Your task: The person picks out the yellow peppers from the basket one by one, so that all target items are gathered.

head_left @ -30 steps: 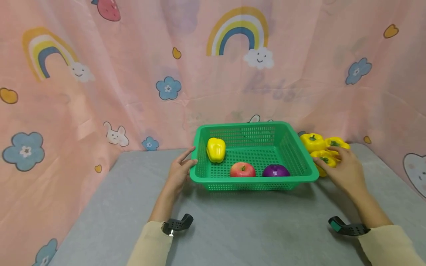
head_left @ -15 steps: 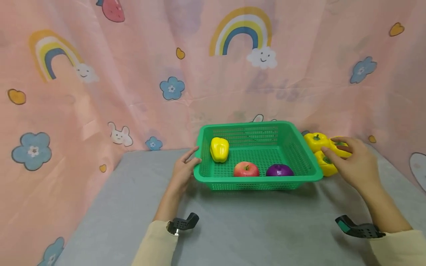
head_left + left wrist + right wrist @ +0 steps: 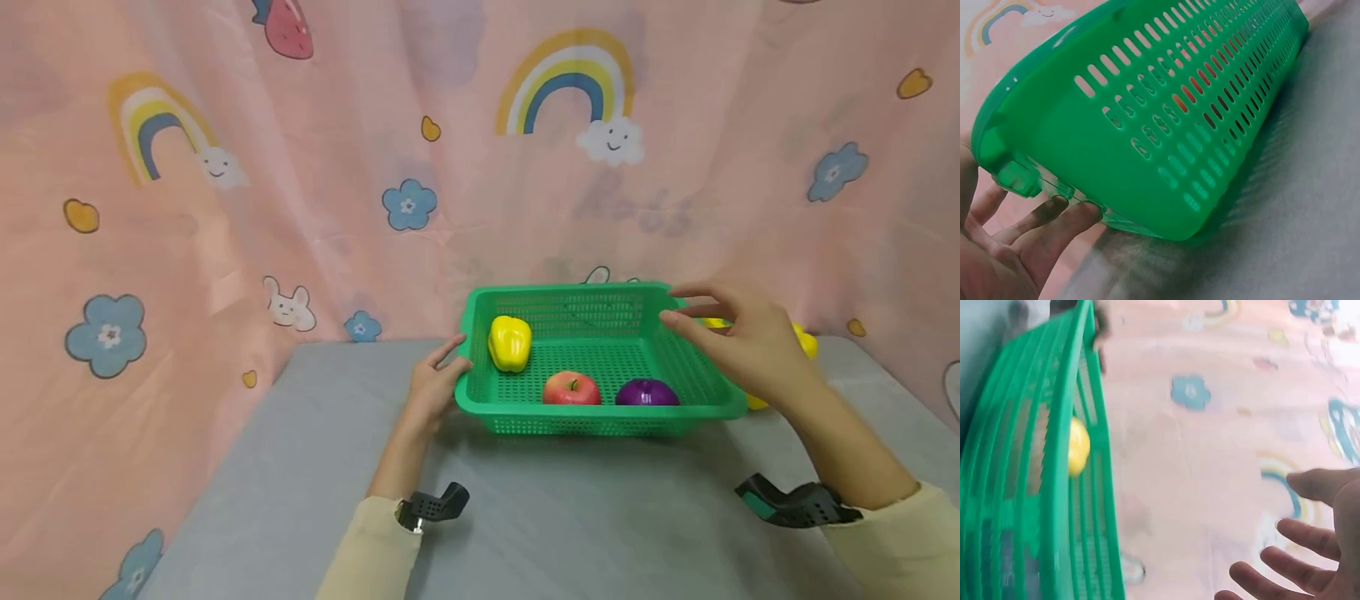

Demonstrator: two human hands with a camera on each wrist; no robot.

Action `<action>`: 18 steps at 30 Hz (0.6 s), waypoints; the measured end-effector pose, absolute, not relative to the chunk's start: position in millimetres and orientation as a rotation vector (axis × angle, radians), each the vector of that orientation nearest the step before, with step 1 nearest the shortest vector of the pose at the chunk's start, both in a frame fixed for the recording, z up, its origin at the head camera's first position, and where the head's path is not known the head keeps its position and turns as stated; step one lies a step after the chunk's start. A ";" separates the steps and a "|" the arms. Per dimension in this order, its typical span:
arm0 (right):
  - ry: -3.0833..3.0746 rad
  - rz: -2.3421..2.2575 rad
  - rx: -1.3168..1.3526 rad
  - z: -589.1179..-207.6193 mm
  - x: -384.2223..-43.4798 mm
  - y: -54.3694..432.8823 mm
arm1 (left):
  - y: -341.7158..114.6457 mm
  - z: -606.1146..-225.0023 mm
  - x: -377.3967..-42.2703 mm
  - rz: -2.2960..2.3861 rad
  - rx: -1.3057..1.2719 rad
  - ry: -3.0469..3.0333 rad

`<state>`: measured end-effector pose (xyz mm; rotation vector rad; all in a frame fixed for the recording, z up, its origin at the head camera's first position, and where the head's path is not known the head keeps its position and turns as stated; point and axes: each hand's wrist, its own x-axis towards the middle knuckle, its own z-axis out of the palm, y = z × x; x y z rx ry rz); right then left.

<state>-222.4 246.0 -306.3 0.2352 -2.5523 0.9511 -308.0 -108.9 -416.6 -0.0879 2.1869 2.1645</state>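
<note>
A green plastic basket [image 3: 600, 412] with slotted walls stands on the table. In it lie a yellow bell pepper [image 3: 510, 343] at the left, a red apple [image 3: 572, 389] and a shiny purple round item [image 3: 647, 393], both partly behind the front rim. My left hand [image 3: 435, 387] holds the basket's left end, its fingers [image 3: 1075, 222] against the outer wall under the rim. Fingers spread and holding nothing, my right hand [image 3: 746, 342] hovers by the basket's right rim. Behind it, yellow bell peppers [image 3: 806, 341] beside the basket are mostly hidden.
A grey cloth covers the table [image 3: 570, 508]. Close behind the basket hangs a pink printed curtain [image 3: 495, 217], which also runs along the left side. Each wrist wears a black strap with a camera mount [image 3: 442, 503].
My right hand has left the yellow peppers and moved left and up to the basket's right rim, empty. My left hand stays on the basket. The head view has shifted slightly.
</note>
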 end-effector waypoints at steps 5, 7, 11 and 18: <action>-2.653 1.044 0.371 -294.3 -239.0 213.4 | -107.8 -416.9 -308.0 2.184 -0.087 2.160; -2.696 1.055 0.411 -290.2 -247.8 203.4 | -108.1 -416.6 -307.9 2.194 -0.097 2.130; -2.777 1.083 0.436 -283.7 -269.2 188.7 | -107.9 -417.2 -308.1 2.204 -0.111 2.100; -2.881 1.081 0.498 -284.4 -307.4 172.6 | -107.6 -418.4 -307.9 2.213 -0.092 2.094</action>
